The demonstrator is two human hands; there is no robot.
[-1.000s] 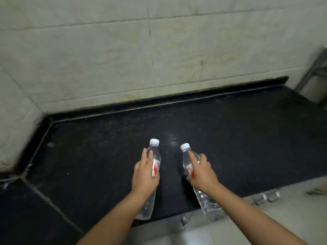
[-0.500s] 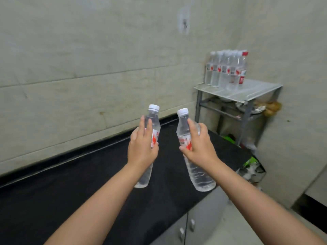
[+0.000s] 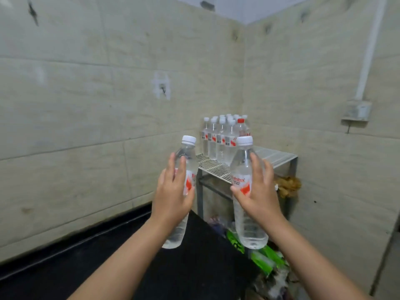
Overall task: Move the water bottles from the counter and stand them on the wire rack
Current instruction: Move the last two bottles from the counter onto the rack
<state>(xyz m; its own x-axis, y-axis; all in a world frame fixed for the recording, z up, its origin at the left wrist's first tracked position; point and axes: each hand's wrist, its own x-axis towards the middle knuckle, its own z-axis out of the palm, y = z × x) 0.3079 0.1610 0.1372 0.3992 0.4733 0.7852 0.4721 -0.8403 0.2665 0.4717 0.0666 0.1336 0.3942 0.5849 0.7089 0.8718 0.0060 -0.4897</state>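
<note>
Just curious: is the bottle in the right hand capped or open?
Capped: a white cap sits on the bottle the right hand grips.

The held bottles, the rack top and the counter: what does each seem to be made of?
Held bottles: clear thin plastic, see-through, white caps.
Rack top: probably white-coated metal wire, judging by its thin parallel rods on a grey frame.
Counter: dark, likely polished stone; uncertain.
</note>
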